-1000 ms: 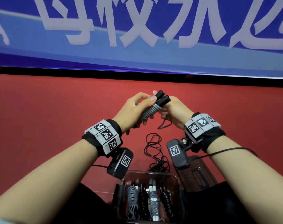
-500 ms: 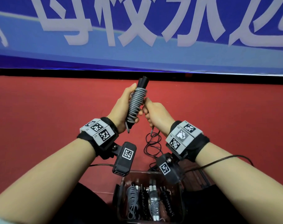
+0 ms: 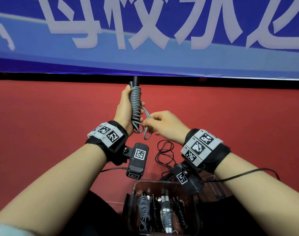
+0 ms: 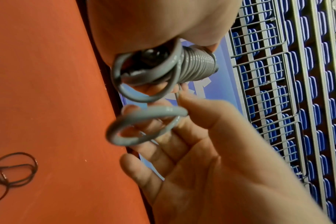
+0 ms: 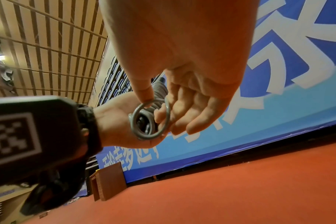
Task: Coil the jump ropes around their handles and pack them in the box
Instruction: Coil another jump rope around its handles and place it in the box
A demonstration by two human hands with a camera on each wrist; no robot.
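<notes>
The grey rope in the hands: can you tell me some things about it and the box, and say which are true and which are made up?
1. The left hand grips the grey rope coiled on its handles. True.
2. The right hand is empty. False: it pinches the rope's loose loop.
3. The box holds coiled ropes. True.
4. The black cord lies in the box. False: it lies on the red floor.

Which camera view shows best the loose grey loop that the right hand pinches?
The left wrist view: the loose grey loop is large and close there. The right wrist view shows it smaller, over the handles. The head view shows it small below the right hand.
</notes>
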